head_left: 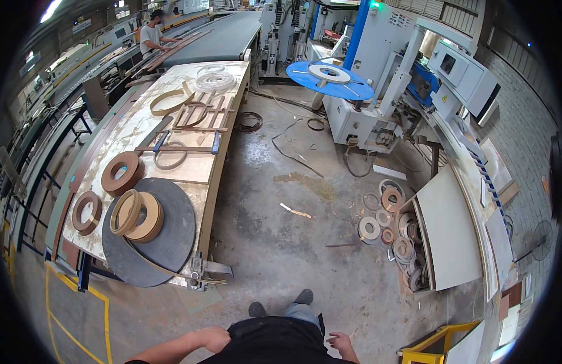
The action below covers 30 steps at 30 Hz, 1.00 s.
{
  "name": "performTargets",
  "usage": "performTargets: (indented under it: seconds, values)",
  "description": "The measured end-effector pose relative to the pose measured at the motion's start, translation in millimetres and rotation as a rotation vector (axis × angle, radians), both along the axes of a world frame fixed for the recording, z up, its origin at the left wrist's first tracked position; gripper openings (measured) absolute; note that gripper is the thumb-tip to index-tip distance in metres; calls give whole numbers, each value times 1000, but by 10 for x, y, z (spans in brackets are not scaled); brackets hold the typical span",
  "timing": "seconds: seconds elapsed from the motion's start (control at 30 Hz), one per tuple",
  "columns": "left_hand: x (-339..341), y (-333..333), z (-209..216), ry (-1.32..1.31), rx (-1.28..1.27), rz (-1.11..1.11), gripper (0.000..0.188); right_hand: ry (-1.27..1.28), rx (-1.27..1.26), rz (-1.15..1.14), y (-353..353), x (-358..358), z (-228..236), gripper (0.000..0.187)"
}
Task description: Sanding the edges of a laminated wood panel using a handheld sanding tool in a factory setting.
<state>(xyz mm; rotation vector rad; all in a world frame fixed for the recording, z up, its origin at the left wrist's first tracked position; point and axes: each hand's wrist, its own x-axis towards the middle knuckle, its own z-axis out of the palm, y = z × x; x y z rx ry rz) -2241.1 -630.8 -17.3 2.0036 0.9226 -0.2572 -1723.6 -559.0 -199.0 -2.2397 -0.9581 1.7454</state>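
Observation:
My left hand (pixel 213 338) is beside my waist at the bottom, its fingers curled closed, and nothing shows in them. On the other side of my dark shirt, my right hand (pixel 340 342) hangs with its fingers partly apart, holding nothing. Nearest on the left is a worktable (pixel 190 233) with a dark round disc (pixel 178 242) at its front end. Tan edge-banding rolls (pixel 152 221) sit on the disc, with a loose strip trailing to a metal clamp (pixel 197 270) at the table corner. Brown rolls (pixel 123 173) lie next to the disc.
A blue reel disc (pixel 348 85) stands on a white machine (pixel 360 124) ahead. Many banding rolls (pixel 369 229) lie on the floor by a leaning panel (pixel 445 230). Floor scraps (pixel 296 210) lie ahead. A yellow frame (pixel 439 346) is at lower right. Another person (pixel 152 36) works far left.

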Motion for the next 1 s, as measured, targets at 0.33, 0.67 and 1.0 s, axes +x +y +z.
performTargets:
  seconds: [0.33,0.67,1.0]
  values:
    - [-10,10,-32,-28,7,-32,24,50,-20,-17,-21,-45,79,36]
    - [22,-7,-40,5,26,-76,24,147,11,-39,-61,95,-158,33]
    - [-14,-143,-416,99,43,-102,25,-37,75,47,-119,22,-42,39]
